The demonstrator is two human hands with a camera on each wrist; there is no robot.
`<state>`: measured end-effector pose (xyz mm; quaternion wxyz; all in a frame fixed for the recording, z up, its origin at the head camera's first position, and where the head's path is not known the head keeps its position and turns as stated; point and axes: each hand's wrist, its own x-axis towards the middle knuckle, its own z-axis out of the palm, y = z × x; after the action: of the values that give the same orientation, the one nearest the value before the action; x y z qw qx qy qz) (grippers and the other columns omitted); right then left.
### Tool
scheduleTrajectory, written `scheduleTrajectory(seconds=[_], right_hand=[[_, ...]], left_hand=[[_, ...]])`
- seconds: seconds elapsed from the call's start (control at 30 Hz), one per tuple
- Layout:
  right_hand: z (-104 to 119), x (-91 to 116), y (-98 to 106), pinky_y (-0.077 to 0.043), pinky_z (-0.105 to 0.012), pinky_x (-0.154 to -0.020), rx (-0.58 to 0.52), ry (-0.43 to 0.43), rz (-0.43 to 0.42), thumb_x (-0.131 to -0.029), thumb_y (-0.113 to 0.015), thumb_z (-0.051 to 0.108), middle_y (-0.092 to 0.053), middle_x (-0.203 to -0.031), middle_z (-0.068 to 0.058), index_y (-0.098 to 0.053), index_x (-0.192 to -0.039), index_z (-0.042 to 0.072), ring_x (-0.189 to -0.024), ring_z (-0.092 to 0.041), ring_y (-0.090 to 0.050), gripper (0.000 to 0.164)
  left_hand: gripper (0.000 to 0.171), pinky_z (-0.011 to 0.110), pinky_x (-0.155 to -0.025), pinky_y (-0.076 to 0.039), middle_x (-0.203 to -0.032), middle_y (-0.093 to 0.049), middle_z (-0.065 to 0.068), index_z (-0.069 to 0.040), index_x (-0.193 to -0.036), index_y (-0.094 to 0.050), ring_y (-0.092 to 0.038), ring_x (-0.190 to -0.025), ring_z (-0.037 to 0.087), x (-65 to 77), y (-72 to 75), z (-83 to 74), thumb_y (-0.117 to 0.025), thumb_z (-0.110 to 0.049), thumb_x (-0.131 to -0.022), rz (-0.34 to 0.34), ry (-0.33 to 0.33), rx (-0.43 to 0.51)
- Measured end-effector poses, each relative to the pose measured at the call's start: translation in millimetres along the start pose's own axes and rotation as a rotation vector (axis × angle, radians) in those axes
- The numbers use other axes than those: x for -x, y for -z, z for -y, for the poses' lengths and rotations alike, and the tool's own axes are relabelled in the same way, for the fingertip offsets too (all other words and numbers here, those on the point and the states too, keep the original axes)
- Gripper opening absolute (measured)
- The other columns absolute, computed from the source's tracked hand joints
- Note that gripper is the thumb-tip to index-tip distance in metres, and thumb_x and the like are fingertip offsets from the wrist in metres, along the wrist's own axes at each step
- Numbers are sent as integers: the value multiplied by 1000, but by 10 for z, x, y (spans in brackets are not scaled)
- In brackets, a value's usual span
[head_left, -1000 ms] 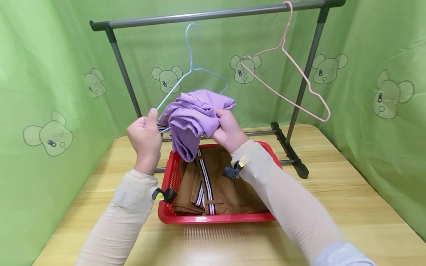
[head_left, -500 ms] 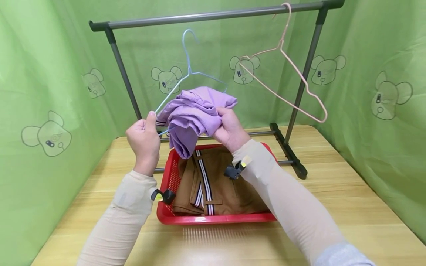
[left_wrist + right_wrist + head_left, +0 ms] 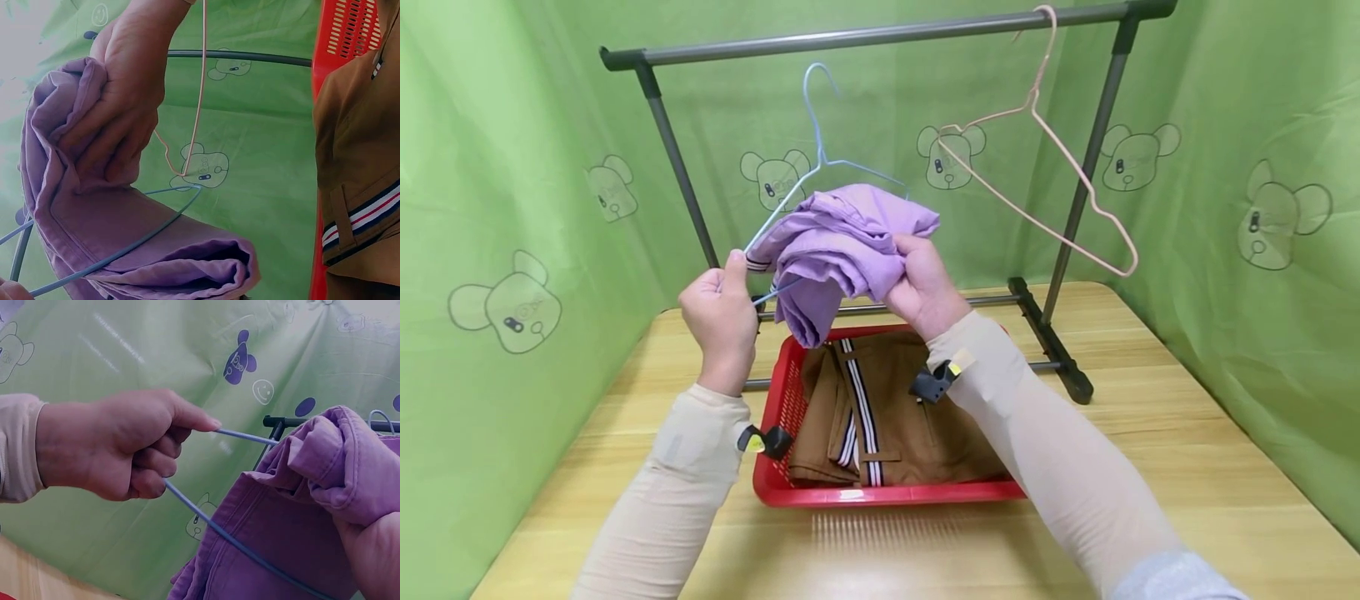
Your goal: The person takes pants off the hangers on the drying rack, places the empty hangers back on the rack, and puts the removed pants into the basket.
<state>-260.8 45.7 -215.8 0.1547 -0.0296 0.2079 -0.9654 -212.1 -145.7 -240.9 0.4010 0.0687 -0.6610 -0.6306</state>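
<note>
My left hand (image 3: 721, 321) grips one end of a light blue wire hanger (image 3: 822, 156), thumb along the wire. The hook points up, apart from the rail. My right hand (image 3: 925, 287) holds bunched, folded purple pants (image 3: 850, 237) by their right side, thumb on top. A striped edge of the pants lies near my left hand. In the right wrist view the hanger's lower bar (image 3: 234, 542) runs from my left fist (image 3: 137, 444) across the underside of the pants (image 3: 275, 525). The left wrist view shows my right fingers (image 3: 94, 147) sunk into the cloth.
Below the hands, a red basket (image 3: 850, 497) holds brown pants (image 3: 895, 417) with a striped waistband. Behind stands a grey metal rack (image 3: 850, 37), with a pink hanger (image 3: 1084, 167) hooked at its right. Green curtains (image 3: 490, 208) surround the wooden table (image 3: 1150, 500).
The purple pants have risen slightly, and my right hand has moved a little right. My left hand has shifted slightly left with the blue hanger, whose hook now sits lower and further left.
</note>
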Motion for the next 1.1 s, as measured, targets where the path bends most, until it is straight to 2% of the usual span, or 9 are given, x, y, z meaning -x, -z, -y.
scheduleTrajectory(seconds=[0.1, 0.3, 0.53, 0.83, 0.97, 1.1], right_hand=[[18, 11, -15, -37, -34, -108, -3, 11, 17, -101, -27, 0, -51, -118, -13, -39, -118, 0, -111, -26, -52, 22], [61, 49, -32, -38, -35, -107, -2, 29, 29, -100, -25, -2, -50, -119, -14, -38, -120, 0, -113, -27, -51, 24], [107, 92, -47, -43, -34, -102, -34, 41, 28, -97, -25, -4, -54, -112, -12, -40, -114, 1, -102, -26, -58, 23], [156, 128, -37, -44, -35, -100, -56, 51, 35, -98, -25, -4, -55, -113, -13, -40, -116, 0, -101, -27, -59, 24], [169, 138, -27, -43, -36, -101, -64, 49, 33, -98, -25, -3, -55, -114, -14, -40, -117, 0, -106, -27, -57, 24], [184, 153, -30, -42, -36, -102, -69, 52, 32, -99, -26, -1, -54, -115, -14, -40, -118, 0, -125, -26, -48, 24]], left_hand=[[53, 22, -41, -16, -45, -27, -7, -18, -49, -34, -23, -43, 6, 3, -1, 3, -64, -23, -93, -5, 2, -9], [53, 22, -40, -16, -45, -28, -7, -18, -50, -35, -24, -42, 6, 13, 0, 14, -64, -25, -93, -4, 20, -31], [52, 22, -39, -16, -44, -29, -7, -17, -50, -36, -24, -41, 7, 26, 7, 5, -64, -25, -93, -2, 24, -42], [52, 22, -41, -18, -45, -29, -7, -17, -51, -35, -24, -42, 8, 12, 8, 16, -64, -26, -94, 5, 41, -53], [53, 23, -42, -19, -44, -28, -8, -18, -50, -35, -23, -43, 7, 2, 9, 32, -64, -25, -93, -5, 39, -58], [54, 24, -41, -19, -43, -29, -9, -18, -48, -35, -23, -42, 5, -4, 8, 45, -65, -24, -93, -13, 34, -60]])
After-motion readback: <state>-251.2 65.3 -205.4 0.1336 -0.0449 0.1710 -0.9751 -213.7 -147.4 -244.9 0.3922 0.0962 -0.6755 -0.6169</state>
